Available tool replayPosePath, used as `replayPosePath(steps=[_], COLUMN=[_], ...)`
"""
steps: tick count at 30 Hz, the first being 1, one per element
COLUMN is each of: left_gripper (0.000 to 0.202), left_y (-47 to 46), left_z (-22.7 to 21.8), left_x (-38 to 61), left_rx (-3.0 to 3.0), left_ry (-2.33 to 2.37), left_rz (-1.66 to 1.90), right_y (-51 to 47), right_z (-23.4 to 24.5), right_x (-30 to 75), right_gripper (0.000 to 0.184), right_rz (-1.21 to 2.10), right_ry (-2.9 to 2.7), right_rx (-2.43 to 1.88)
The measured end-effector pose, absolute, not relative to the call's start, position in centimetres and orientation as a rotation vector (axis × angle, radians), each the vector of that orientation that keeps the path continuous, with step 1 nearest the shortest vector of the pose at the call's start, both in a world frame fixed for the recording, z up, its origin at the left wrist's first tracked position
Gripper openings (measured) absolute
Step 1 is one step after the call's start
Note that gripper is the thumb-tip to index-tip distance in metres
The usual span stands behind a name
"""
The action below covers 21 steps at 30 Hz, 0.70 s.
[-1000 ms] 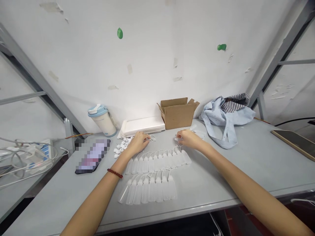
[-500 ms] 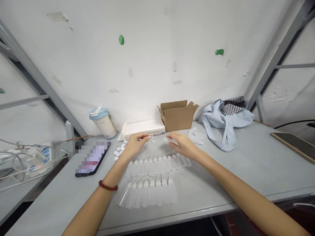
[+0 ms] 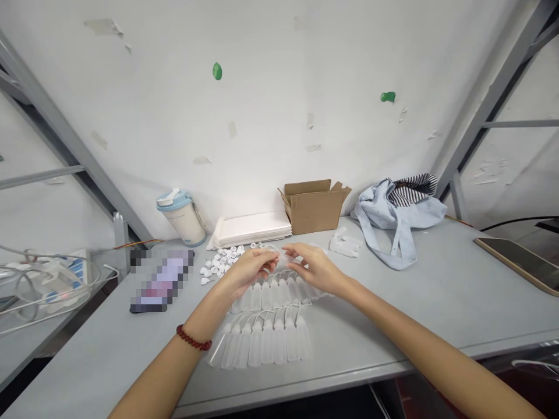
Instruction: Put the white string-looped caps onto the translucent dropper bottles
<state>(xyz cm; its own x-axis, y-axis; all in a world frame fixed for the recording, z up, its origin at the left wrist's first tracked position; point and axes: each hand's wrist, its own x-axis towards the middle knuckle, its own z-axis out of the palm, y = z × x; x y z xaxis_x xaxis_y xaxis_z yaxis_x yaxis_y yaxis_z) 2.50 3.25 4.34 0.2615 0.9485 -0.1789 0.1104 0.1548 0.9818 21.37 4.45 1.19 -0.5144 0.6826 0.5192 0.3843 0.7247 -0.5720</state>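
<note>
My left hand (image 3: 257, 266) is closed in a pinch on a small white cap with a thin cord loop (image 3: 267, 247). Just opposite, my right hand (image 3: 312, 266) curls its fingers round a small translucent bottle (image 3: 283, 260), mostly hidden by the fingers. The two hands nearly meet at the cap and bottle. Beneath them lies a back row of translucent bottles (image 3: 271, 294) with white cords, partly covered by the hands. Closer to me is a front row of the same bottles (image 3: 262, 346). Loose white caps (image 3: 220, 262) are heaped left of my left hand.
Loose bottles (image 3: 346, 243) lie beyond my right hand. Along the wall stand a tumbler (image 3: 182, 220), a white flat stack (image 3: 253, 227), an open cardboard box (image 3: 315, 210) and a blue cloth bag (image 3: 395, 218). Phones (image 3: 163, 281) lie left and right.
My hands have come together and slightly nearer to me, bringing the cap and the bottle close. More of the loose cap heap now shows behind my left hand.
</note>
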Motion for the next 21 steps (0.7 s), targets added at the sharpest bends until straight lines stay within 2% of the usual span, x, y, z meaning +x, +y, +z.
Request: replayPosePath(steps=[7,15,21], left_gripper=[0.035,0.024,0.025], left_y=[3.3,3.0,2.5], left_z=[4.1,4.3,5.1], left_x=[2.2,2.4,2.7], left_rx=[1.305,1.334,1.448], left_ry=[1.074,1.102,1.129], left_rz=[0.854,1.006,1.027], right_y=[3.5,3.4,3.0], right_z=[2.0,2.2,2.9], right_x=[21.1,20.8,20.8], right_gripper=[0.031,0.033,0.034], right_rz=[0.638,0.814,1.042], right_ry=[-2.069,-1.998,-1.825], right_rx=[-0.824,-0.787,-0.823])
